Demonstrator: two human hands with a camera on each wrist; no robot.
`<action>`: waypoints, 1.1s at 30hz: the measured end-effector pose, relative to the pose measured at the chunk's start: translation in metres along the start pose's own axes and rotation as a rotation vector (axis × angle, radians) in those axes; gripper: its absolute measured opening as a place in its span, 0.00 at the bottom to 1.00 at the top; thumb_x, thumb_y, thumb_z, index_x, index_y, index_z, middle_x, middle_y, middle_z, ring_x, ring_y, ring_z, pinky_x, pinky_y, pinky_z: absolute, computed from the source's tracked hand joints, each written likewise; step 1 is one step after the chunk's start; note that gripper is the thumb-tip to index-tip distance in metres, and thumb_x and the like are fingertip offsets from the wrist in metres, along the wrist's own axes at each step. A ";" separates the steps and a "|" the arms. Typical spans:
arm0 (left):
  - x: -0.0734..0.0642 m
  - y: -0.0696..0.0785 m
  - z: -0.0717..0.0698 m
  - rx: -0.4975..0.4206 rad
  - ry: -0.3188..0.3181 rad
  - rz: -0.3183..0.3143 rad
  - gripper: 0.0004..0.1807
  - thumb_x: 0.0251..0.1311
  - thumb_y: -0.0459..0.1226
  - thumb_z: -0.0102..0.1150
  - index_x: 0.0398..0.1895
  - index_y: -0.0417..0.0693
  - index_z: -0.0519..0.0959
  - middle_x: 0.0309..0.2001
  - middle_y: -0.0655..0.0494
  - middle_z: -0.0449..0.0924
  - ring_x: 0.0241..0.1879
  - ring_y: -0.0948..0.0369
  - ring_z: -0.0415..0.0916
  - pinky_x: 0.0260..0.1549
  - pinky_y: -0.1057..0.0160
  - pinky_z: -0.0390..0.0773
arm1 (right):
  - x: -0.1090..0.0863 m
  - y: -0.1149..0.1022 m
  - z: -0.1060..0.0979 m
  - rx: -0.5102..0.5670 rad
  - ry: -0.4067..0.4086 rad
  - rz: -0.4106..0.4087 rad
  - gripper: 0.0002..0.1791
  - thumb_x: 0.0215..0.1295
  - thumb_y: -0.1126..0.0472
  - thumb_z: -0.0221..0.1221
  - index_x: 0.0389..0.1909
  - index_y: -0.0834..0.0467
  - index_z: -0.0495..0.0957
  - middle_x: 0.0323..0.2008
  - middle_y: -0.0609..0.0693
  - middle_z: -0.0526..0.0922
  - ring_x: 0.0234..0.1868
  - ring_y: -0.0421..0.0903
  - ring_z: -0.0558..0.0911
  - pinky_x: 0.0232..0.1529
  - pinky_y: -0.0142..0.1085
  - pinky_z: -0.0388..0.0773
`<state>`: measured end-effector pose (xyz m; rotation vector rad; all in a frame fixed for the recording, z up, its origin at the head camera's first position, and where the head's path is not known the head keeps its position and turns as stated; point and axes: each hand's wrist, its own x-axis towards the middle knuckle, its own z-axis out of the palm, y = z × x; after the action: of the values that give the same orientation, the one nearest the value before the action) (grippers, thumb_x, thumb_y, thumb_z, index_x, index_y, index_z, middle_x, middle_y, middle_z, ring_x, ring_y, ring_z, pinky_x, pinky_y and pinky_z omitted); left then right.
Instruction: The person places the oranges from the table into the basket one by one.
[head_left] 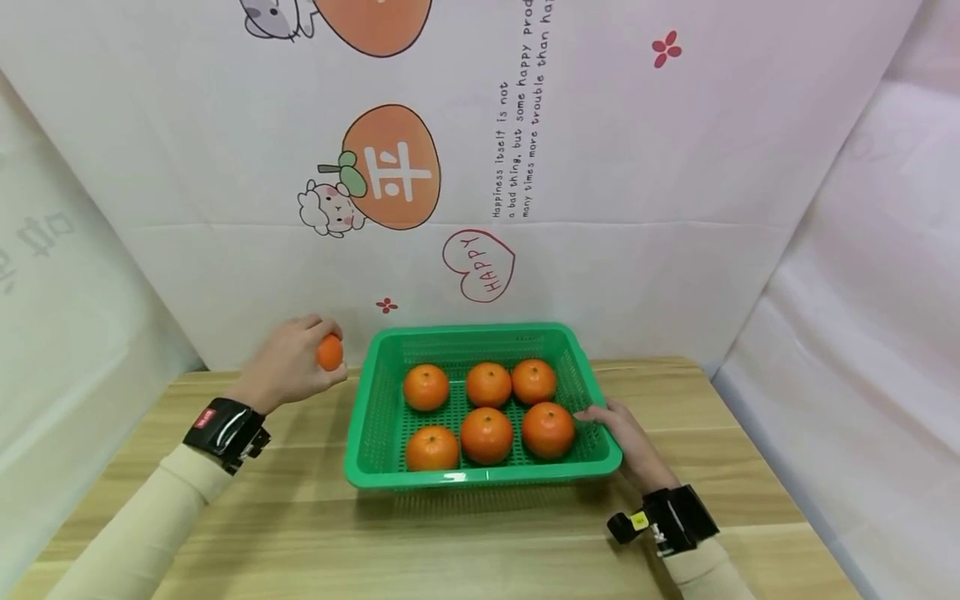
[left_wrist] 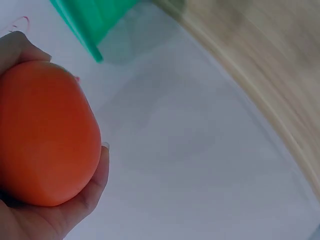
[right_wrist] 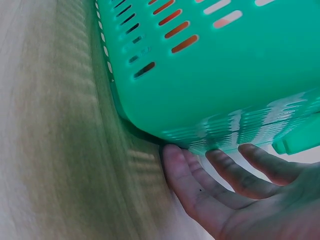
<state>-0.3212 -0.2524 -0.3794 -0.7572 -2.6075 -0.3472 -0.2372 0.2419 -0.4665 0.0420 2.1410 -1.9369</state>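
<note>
In the head view my left hand (head_left: 292,362) is raised left of the green basket, holding an orange (head_left: 330,352) between curled fingers and thumb. The same orange (left_wrist: 50,135) fills the left side of the left wrist view, apart from the basket. My right hand (head_left: 626,437) holds the green basket (head_left: 480,477) at its right side. Its thumb lies over the rim, and in the right wrist view its fingers (right_wrist: 240,177) touch the outer wall low down. Several oranges (head_left: 487,435) sit in the basket in two loose rows.
The basket stands on a wood-grain table (head_left: 480,550), near its back edge. Behind rises a white cloth (head_left: 600,167) printed with cartoons and lettering. More white cloth (head_left: 862,333) hangs on both sides. Each wrist carries a black strap (head_left: 227,433) with a camera.
</note>
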 end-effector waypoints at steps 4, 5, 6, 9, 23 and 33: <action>0.006 0.013 0.003 -0.062 -0.016 0.012 0.18 0.51 0.41 0.74 0.44 0.44 0.82 0.38 0.47 0.80 0.32 0.54 0.76 0.30 0.61 0.76 | 0.001 0.000 -0.002 -0.001 0.002 -0.006 0.40 0.74 0.57 0.52 0.81 0.66 0.52 0.74 0.71 0.68 0.58 0.45 0.84 0.56 0.41 0.85; 0.008 0.017 0.003 -0.080 -0.022 0.013 0.19 0.51 0.41 0.74 0.44 0.44 0.82 0.39 0.48 0.81 0.32 0.54 0.76 0.30 0.61 0.76 | 0.001 0.000 -0.002 -0.002 0.006 -0.007 0.40 0.74 0.57 0.52 0.81 0.66 0.53 0.74 0.71 0.68 0.58 0.45 0.84 0.55 0.41 0.85; 0.009 0.021 0.003 -0.093 -0.028 0.018 0.19 0.52 0.41 0.74 0.45 0.44 0.82 0.39 0.48 0.81 0.33 0.55 0.76 0.30 0.62 0.76 | 0.001 0.000 -0.002 -0.004 0.008 -0.009 0.40 0.74 0.57 0.52 0.81 0.66 0.52 0.74 0.71 0.68 0.57 0.45 0.84 0.55 0.40 0.85; 0.014 0.034 0.001 -0.119 -0.056 0.039 0.19 0.52 0.41 0.73 0.46 0.43 0.82 0.40 0.49 0.81 0.33 0.56 0.76 0.29 0.63 0.77 | 0.001 -0.001 -0.003 -0.011 0.012 -0.007 0.40 0.73 0.56 0.52 0.82 0.65 0.52 0.74 0.71 0.68 0.57 0.45 0.84 0.54 0.40 0.85; 0.046 0.093 0.010 -0.183 -0.123 0.186 0.20 0.52 0.44 0.74 0.48 0.48 0.83 0.44 0.52 0.83 0.34 0.59 0.76 0.28 0.65 0.77 | 0.002 0.001 0.001 0.000 -0.013 -0.012 0.41 0.73 0.56 0.52 0.83 0.65 0.51 0.75 0.71 0.66 0.60 0.47 0.83 0.56 0.41 0.84; 0.061 0.120 0.031 -0.223 -0.198 0.240 0.19 0.55 0.44 0.72 0.48 0.50 0.81 0.42 0.56 0.79 0.32 0.62 0.73 0.26 0.69 0.75 | 0.000 -0.001 0.000 0.007 -0.002 0.003 0.42 0.72 0.56 0.53 0.83 0.64 0.51 0.77 0.70 0.65 0.64 0.50 0.80 0.59 0.43 0.83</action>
<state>-0.3108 -0.1156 -0.3653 -1.2242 -2.6456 -0.5195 -0.2378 0.2421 -0.4657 0.0441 2.1317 -1.9423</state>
